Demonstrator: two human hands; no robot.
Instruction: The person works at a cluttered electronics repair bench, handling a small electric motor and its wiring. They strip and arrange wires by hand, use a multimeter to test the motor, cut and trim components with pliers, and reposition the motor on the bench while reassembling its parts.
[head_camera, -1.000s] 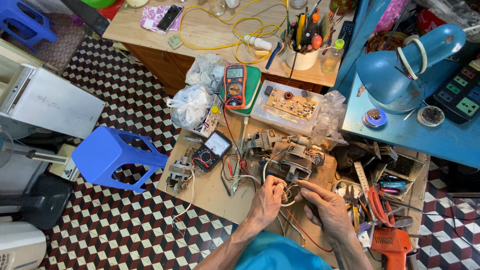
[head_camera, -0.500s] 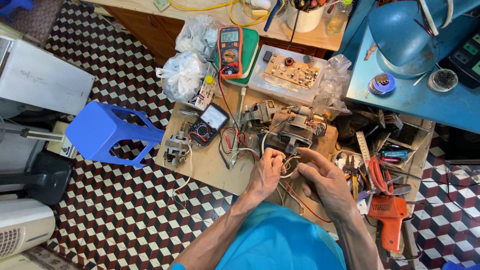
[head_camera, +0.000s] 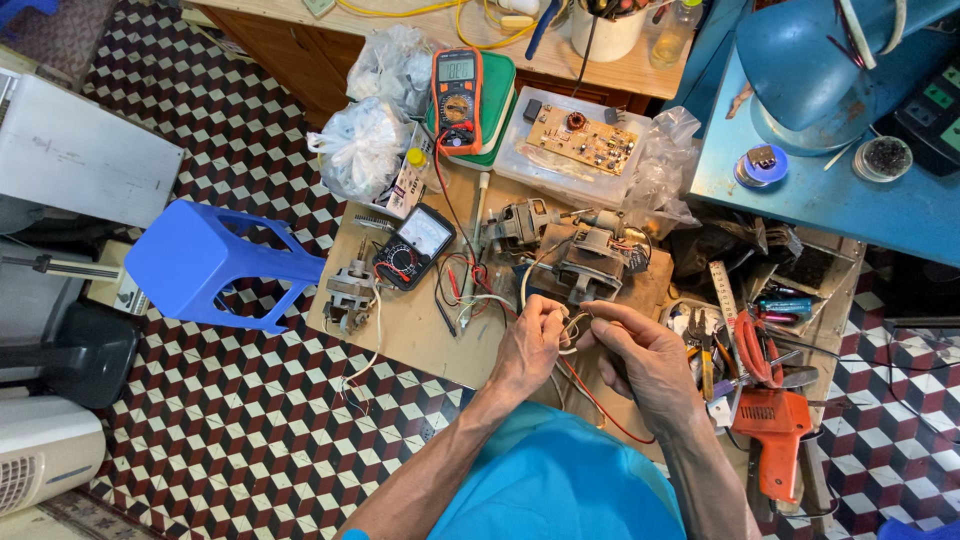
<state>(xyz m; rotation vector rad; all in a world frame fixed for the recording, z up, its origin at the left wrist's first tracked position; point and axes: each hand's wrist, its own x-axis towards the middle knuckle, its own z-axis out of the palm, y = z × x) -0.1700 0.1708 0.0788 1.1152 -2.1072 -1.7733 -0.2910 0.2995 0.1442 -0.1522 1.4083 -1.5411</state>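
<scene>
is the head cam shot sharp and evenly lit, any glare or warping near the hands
Head view: even, soft light with only faint shadows under the left hand and right hand; both hands and the thin wires they pinch look sharp, no motion blur. Mild glare on the clear plastic bags. Wide-angle warping bends the blue stool and floor tiles toward the edges.

A single head-worn camera looks almost straight down from above the person onto a low wooden worktable (head_camera: 420, 330) and the checkered floor (head_camera: 200, 420) around it. It sits fairly high (well above arm's reach of the table), so the whole bench fits in frame. The person's forearms enter from the bottom edge, the far desk (head_camera: 620, 70) lying along the top.
</scene>
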